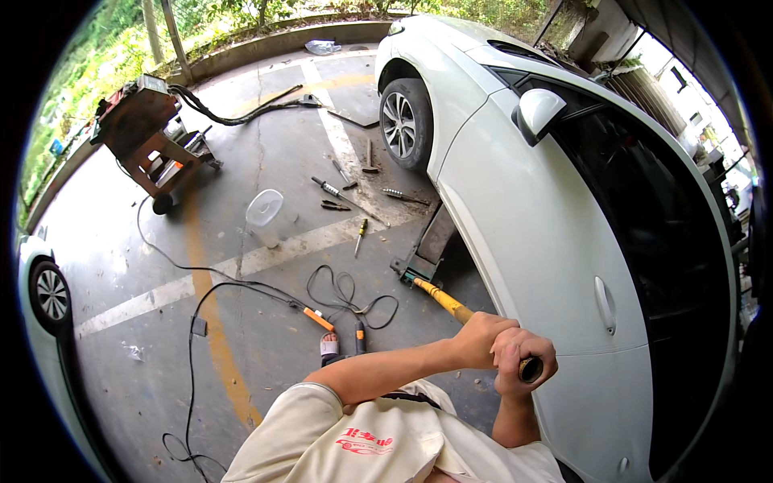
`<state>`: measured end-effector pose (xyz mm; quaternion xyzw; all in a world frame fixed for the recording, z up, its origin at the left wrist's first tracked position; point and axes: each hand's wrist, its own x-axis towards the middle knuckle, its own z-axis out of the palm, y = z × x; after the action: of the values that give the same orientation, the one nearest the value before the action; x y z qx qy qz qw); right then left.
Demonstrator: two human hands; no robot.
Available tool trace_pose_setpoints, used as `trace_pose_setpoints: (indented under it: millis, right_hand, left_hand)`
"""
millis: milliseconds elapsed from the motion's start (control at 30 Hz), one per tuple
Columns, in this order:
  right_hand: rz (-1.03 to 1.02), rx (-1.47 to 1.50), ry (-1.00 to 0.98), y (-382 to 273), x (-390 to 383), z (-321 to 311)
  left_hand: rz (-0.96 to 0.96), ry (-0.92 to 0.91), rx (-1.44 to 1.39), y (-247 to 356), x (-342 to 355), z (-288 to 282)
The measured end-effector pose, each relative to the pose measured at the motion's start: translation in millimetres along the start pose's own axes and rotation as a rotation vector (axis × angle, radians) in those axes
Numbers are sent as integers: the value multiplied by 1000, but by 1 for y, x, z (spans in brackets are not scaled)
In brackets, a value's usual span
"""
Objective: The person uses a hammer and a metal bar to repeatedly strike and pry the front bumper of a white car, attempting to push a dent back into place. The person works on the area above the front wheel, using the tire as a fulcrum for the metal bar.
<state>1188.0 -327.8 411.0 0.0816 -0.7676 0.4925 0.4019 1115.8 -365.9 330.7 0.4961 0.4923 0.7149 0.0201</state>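
Both my hands are wrapped round a yellow jack handle (443,300). My left hand (477,340) grips it farther from its end, and my right hand (523,360) is closed close to the open end, the two touching. The handle slopes down and away to a floor jack (435,245), whose long body reaches under the side of a white car (531,217). What the jack touches beneath the car is hidden. The car's door is close beside my right hand.
A hammer (369,158), pliers (335,205), a yellow-handled screwdriver (361,233) and long metal tools lie beyond the jack. A clear plastic container (265,208) stands left of them. Black cable (190,370) trails from a wheeled machine (138,129). Another car (50,298) is far left.
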Motion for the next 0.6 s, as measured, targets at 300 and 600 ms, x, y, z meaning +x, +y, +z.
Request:
trace_pose_setpoints:
  millis: [300,600]
  right_hand:
    - [16,-129,76,-12,13,39]
    - [87,-176,271,-20,-20,42]
  left_hand:
    - [47,-240,-40,14,18,-49]
    - [0,-507,-259,14,13,-42]
